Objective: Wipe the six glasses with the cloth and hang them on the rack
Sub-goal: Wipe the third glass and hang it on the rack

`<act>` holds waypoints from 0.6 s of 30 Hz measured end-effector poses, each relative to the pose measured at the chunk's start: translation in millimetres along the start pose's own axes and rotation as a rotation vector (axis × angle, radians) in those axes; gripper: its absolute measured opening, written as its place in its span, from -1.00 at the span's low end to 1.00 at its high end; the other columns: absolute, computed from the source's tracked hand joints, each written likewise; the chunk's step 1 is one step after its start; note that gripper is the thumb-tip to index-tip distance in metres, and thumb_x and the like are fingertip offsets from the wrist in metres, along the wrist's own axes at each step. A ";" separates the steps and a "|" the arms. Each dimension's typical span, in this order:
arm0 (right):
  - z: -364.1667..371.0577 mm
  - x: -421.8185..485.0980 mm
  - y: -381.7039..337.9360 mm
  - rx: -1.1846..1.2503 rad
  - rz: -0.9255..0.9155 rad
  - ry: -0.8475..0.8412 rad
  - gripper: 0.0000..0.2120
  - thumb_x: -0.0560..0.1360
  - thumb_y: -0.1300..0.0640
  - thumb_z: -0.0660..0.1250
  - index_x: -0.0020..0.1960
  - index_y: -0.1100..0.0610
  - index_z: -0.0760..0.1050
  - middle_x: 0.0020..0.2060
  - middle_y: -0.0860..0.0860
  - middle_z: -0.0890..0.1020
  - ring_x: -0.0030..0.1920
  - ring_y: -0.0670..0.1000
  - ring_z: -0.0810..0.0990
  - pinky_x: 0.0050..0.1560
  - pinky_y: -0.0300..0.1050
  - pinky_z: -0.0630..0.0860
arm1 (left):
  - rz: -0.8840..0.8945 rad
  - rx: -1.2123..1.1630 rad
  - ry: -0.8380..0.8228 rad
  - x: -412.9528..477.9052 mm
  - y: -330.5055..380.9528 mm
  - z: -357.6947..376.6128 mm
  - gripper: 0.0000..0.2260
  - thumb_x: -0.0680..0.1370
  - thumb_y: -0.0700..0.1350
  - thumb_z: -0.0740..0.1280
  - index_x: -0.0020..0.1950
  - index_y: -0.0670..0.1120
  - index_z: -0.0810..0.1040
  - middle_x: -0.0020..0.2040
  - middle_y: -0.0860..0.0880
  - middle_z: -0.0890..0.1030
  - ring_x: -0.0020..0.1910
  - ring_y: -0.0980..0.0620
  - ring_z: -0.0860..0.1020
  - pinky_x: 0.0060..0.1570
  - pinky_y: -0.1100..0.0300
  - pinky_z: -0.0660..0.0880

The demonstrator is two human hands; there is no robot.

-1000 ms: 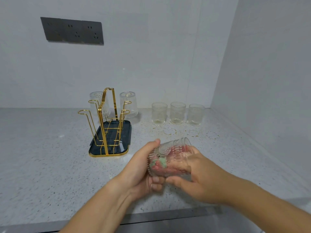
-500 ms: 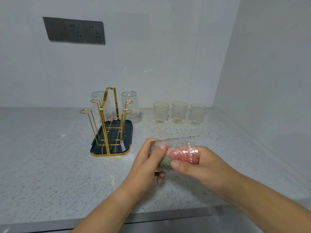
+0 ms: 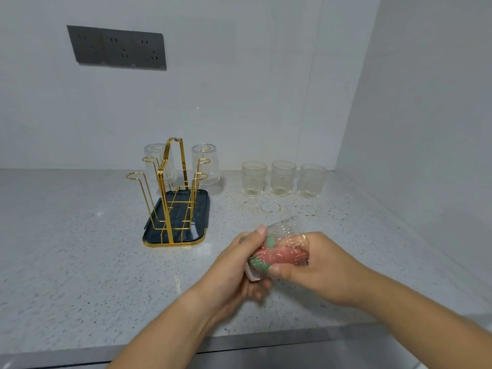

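"Glass (image 3: 286,253) number three, by my count, is the one in hand. You hold it tipped on its side over the near right of the speckled countertop (image 3: 80,262), with the red and green cloth (image 3: 269,255) bunched inside it."

"Agreed. Your left hand (image 3: 234,270) grips one end, thumb laid over the upper side, and your right hand (image 3: 319,267) is curled round the other end. I judge this to be the wiping step."

"Two hung glasses (image 3: 159,163) (image 3: 206,163) sit mouth down on the far pegs of the gold wire rack (image 3: 165,205). A row of three upright glasses (image 3: 283,178) waits at the far right."

"Next, I'd say, you draw the cloth out, turn the glass mouth down and carry it left and far to a free peg (image 3: 133,175). Lower it straight over the wire, because ribbed glass may slip in your fingers."
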State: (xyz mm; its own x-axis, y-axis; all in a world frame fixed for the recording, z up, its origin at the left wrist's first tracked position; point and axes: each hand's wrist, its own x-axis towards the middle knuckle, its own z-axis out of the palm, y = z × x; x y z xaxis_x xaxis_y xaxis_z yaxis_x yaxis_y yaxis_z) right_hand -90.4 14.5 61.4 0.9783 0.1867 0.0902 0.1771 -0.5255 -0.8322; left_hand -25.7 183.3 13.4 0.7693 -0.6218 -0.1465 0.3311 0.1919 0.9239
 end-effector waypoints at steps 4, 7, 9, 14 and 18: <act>0.6 -2.5 -8.1 0.240 0.125 0.111 -0.86 0.54 0.17 0.45 0.09 0.11 0.69 -0.05 -0.01 0.79 0.00 -0.06 0.75 0.06 -0.29 0.60 | 0.046 -0.043 0.110 3.1 -0.2 -4.0 -0.31 0.56 0.25 0.38 0.44 -0.26 0.41 -0.22 -0.13 0.63 -0.50 0.01 0.50 -0.62 0.26 0.42; -1.2 -2.7 -9.4 0.350 0.139 0.325 -0.76 0.51 0.01 0.44 0.11 0.10 0.61 -0.08 -0.08 0.78 -0.04 -0.16 0.73 0.16 -0.16 0.54 | 0.067 -0.050 0.153 4.6 2.7 -7.5 -0.33 0.55 0.25 0.36 0.45 -0.22 0.42 -0.18 -0.13 0.66 -0.50 0.02 0.50 -0.61 0.26 0.43; -0.3 -4.9 -10.7 0.394 0.092 0.393 -0.63 0.44 -0.11 0.39 0.06 0.16 0.52 -0.15 -0.05 0.78 -0.12 -0.14 0.73 0.04 -0.15 0.47 | 0.094 -0.040 0.192 6.0 3.8 -7.0 -0.38 0.57 0.24 0.34 0.43 -0.19 0.44 -0.16 -0.11 0.64 -0.48 0.03 0.49 -0.60 0.26 0.42; 7.5 -11.2 -5.2 0.404 -0.034 0.450 -0.74 0.62 0.07 0.23 -0.04 0.24 0.58 -0.28 -0.08 0.70 -0.15 -0.11 0.66 0.05 -0.19 0.50 | 0.112 -0.053 0.224 3.9 3.1 -3.1 -0.41 0.59 0.24 0.33 0.40 -0.19 0.45 -0.14 -0.10 0.63 -0.46 0.04 0.49 -0.59 0.25 0.45; 6.2 -11.4 4.1 0.321 -0.098 0.506 -0.88 0.54 0.15 0.36 -0.09 0.15 0.66 -0.22 0.10 0.74 -0.20 -0.01 0.70 -0.13 -0.26 0.61 | 0.093 -0.107 0.189 3.7 1.5 -0.5 -0.34 0.57 0.26 0.33 0.45 -0.22 0.42 -0.14 -0.09 0.62 -0.47 0.04 0.48 -0.60 0.26 0.42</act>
State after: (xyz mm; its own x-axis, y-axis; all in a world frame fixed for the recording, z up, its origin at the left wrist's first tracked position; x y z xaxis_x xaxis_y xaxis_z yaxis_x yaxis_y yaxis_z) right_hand -101.5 15.3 53.5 0.9030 -0.2372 0.3582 0.3046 -0.2345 -0.9232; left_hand -22.1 181.7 14.0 0.8847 -0.4460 -0.1356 0.3022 0.3273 0.8953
